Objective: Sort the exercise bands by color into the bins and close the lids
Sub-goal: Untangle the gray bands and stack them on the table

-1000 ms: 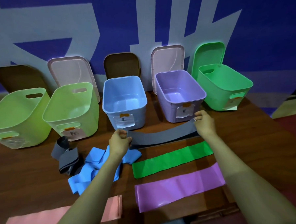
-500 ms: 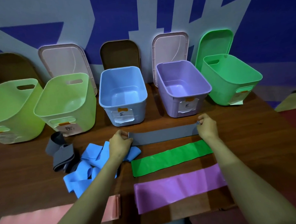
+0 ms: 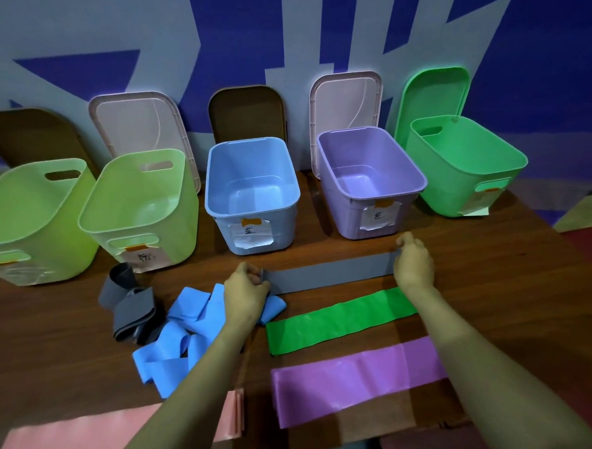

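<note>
A grey band (image 3: 331,272) lies stretched flat on the wooden table (image 3: 517,281). My left hand (image 3: 245,294) pinches its left end and my right hand (image 3: 411,264) pinches its right end. Below it lie a green band (image 3: 340,319) and a purple band (image 3: 357,380), both flat. A crumpled blue band (image 3: 180,336) and a bunched grey band (image 3: 131,306) lie to the left. A pink band (image 3: 93,437) lies at the front left. Behind stand two lime bins (image 3: 17,225) (image 3: 143,211), a blue bin (image 3: 252,195), a purple bin (image 3: 371,182) and a green bin (image 3: 463,164), all open and empty.
Lids lean against the wall behind the bins: two brown lids (image 3: 26,135) (image 3: 247,113), two pale pink lids (image 3: 138,126) (image 3: 346,101) and a green lid (image 3: 435,93). The table's right edge runs behind the green bin.
The grey band went from slightly sagging and lifted to pulled straight and lying flat on the table. Both hands kept their hold on its ends.
</note>
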`<state>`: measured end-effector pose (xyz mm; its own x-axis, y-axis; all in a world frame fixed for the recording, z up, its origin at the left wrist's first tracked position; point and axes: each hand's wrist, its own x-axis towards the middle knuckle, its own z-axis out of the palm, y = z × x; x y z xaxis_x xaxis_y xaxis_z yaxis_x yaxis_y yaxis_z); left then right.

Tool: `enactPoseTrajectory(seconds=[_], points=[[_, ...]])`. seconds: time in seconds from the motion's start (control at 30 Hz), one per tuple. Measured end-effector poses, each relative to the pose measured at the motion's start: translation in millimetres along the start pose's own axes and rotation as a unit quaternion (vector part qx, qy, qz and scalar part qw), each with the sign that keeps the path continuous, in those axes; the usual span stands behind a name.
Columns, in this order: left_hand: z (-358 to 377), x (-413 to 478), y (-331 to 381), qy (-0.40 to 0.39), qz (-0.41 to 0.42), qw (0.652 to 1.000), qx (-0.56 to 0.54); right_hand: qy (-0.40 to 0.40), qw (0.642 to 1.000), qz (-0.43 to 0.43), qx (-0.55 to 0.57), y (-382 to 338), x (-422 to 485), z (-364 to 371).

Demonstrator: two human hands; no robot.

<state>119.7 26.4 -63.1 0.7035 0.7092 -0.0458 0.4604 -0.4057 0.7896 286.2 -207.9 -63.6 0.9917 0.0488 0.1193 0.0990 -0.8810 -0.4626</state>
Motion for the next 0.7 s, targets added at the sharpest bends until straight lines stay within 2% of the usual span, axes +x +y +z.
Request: enactPoseTrajectory(seconds=[0.13,0.3,0.47,0.57,0.7], points=[[4,1,-4,0.008,0.027,0.999,0.042,-0.009,1.000,-0.010,-0.020,-1,-5,0],[0,-1,-5,0.041,0.052,0.990,0.122,-0.042,0.990,-0.015,-0.131,-7,-12,-6],[-3,-6,-5,-0.008,0.093,0.965,0.247,-0.090,0.979,-0.021,-0.181,-17,-21,-17],[-8,-10,0,-0.028,0.093,0.951,0.293,-0.106,0.977,-0.040,-0.180,-24,-32,-21],[-19,-16,3,-0.042,0.096,0.955,0.276,-0.109,0.979,-0.110,-0.134,-44,-56,-23]])
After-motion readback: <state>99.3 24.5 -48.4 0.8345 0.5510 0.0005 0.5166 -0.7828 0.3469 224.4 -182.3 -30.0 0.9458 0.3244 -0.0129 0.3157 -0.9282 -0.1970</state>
